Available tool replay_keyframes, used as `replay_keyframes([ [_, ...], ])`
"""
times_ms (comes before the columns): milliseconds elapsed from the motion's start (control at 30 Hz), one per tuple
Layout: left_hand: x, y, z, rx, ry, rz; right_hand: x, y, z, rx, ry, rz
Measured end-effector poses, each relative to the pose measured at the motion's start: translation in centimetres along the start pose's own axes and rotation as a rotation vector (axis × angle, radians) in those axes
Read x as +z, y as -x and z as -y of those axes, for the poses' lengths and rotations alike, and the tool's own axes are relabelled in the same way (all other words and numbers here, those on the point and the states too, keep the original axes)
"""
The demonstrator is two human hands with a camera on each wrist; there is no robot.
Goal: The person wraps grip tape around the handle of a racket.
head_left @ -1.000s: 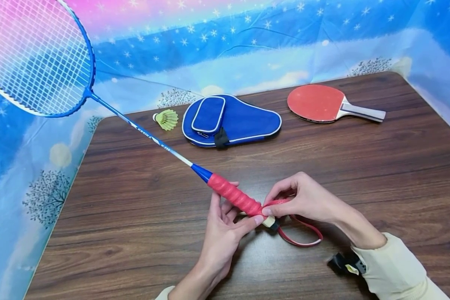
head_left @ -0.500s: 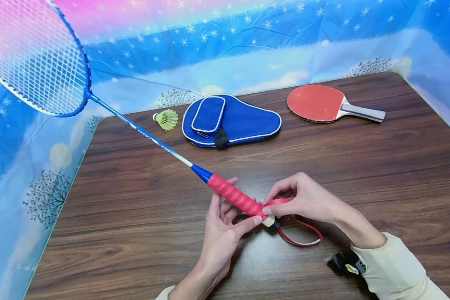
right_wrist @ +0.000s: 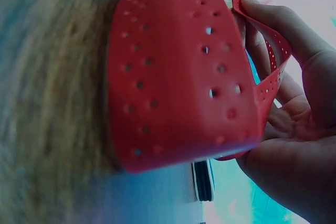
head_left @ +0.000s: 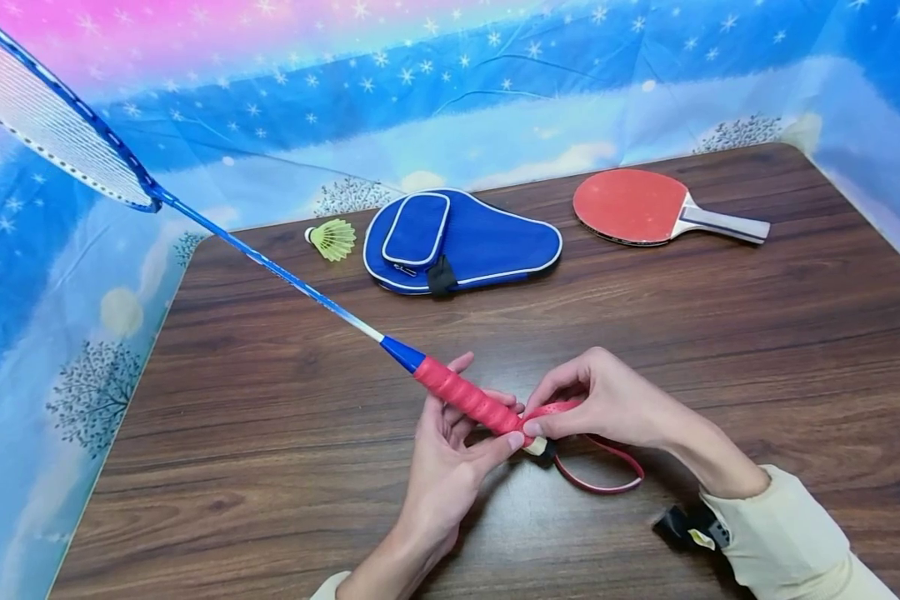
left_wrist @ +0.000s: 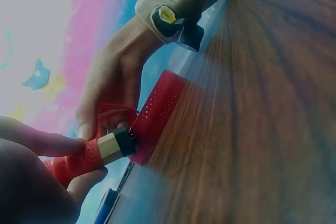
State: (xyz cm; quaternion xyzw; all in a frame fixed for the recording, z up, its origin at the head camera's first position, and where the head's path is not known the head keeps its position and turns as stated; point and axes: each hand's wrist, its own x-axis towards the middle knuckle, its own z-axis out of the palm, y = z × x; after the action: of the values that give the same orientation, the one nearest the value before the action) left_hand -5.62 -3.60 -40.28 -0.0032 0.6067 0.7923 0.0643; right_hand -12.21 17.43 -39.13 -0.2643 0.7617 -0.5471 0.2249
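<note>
A blue-and-white badminton racket (head_left: 285, 275) slants up to the left, its head partly cut off by the head view's edge. Red perforated grip tape (head_left: 472, 400) covers most of its handle. Near the butt a pale stretch of handle (left_wrist: 108, 148) shows bare beside the black end cap (left_wrist: 125, 141). My left hand (head_left: 450, 467) holds the wrapped handle from below, thumb against its lower end. With thumb and fingers my right hand (head_left: 618, 400) pinches the tape where it leaves the handle. The loose tape (right_wrist: 178, 72) hangs in a loop, large in the right wrist view.
Along the back of the wooden table (head_left: 270, 467) lie a yellow shuttlecock (head_left: 333, 239), a blue paddle case (head_left: 487, 237) and a red table tennis paddle (head_left: 633, 204). A snowflake-patterned cloth (head_left: 540, 92) hangs behind. A black device (head_left: 686, 529) sits at the right wrist.
The racket has turned about its shaft, so its head now appears narrower and more edge-on. Both hands stay nearly in place, with the right still pinching the tape.
</note>
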Motion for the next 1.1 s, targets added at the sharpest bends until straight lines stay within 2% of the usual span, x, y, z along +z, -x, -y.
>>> replay_keyframes([
  [300, 0.13, 0.11, -0.05, 0.04, 0.064, 0.012, 0.07, -0.07, 0.07, 0.002, 0.016, -0.01],
  [533, 0.12, 0.01, -0.13, -0.002, 0.075, -0.029, -0.01, -0.02, 0.16, 0.017, 0.011, -0.012],
  [733, 0.11, 0.02, -0.29, -0.006, 0.05, -0.05, -0.24, 0.04, 0.12, -0.003, 0.027, -0.004],
  [933, 0.12, 0.02, -0.3, -0.02, 0.103, -0.016, -0.15, 0.01, 0.2, 0.004, 0.017, -0.021],
  [1100, 0.11, -0.02, -0.22, -0.042, 0.071, -0.009, -0.05, 0.03, 0.3, 0.008, -0.007, -0.023],
])
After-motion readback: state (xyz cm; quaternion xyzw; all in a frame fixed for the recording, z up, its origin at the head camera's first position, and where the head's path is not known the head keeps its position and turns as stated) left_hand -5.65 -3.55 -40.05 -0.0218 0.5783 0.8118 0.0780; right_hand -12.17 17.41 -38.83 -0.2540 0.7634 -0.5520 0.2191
